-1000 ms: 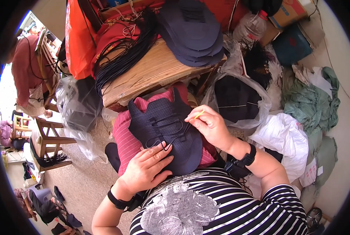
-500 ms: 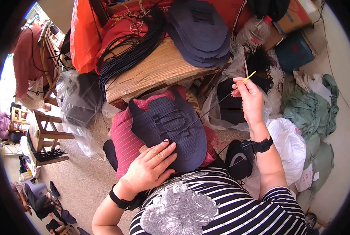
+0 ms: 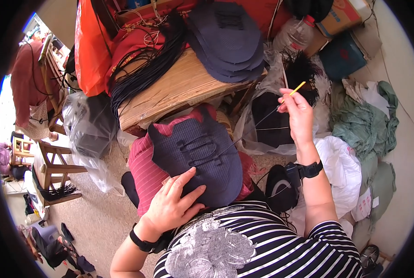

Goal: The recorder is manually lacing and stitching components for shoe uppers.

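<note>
Across my lap, over a red striped cloth point(image 3: 144, 173), lies a navy textured fabric piece point(image 3: 228, 178) with one rounded end. Dark cord is laced through its middle in long loops. My left hand point(image 3: 174, 199) rests on the piece's near left edge, fingers spread and stretched out. Up at the right, my right hand point(image 3: 297, 113) pinches a slim yellow needle-like stick point(image 3: 299, 86). From that hand a dark cord point(image 3: 258, 124) stretches down to the lacing.
Ahead stands a wooden bench point(image 3: 170, 90) with a bundle of black cords point(image 3: 146, 69) and a stack of similar navy pieces point(image 3: 230, 41). Plastic bags point(image 3: 89, 125) and a wooden stool point(image 3: 58, 160) are at left. Green cloth point(image 3: 364, 116) and a white bag point(image 3: 339, 162) lie at right.
My left hand's fingers have spread apart and shifted slightly left and down. The laced loops look drawn in closer. The right hand stays raised with the yellow stick, slightly farther right and lower.
</note>
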`<state>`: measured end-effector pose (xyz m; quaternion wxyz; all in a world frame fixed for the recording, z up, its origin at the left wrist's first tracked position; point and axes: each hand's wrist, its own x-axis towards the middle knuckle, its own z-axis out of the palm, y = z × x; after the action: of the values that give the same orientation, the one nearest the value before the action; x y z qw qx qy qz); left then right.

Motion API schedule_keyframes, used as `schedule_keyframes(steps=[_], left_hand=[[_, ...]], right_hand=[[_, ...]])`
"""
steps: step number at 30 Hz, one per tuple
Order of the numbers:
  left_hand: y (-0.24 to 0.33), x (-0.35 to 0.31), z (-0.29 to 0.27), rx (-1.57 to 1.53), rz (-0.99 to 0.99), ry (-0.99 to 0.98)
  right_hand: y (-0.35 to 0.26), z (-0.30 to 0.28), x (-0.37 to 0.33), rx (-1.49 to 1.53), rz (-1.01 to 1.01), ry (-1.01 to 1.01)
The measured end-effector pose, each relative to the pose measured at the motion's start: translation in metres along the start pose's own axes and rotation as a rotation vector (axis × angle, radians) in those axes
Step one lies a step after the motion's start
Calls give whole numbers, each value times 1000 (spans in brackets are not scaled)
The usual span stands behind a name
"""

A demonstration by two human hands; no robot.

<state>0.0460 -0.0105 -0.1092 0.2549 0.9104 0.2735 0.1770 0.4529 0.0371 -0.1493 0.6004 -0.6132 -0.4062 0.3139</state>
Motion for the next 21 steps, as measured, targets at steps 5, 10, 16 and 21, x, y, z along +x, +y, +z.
schedule_keyframes(steps=[5,10,16,21], left_hand=[[-6,5,7,-70,-85,150],[-15,23,7,34,-157,218],[-13,32,9,68,-213,216],[-14,30,9,58,-229,182]], right_hand=[[-21,37,-38,-120,127,-512],[-36,78,-82,-142,74,-752],[-21,97,-99,-102,116,-689],[-9,100,-109,-32,119,-596]])
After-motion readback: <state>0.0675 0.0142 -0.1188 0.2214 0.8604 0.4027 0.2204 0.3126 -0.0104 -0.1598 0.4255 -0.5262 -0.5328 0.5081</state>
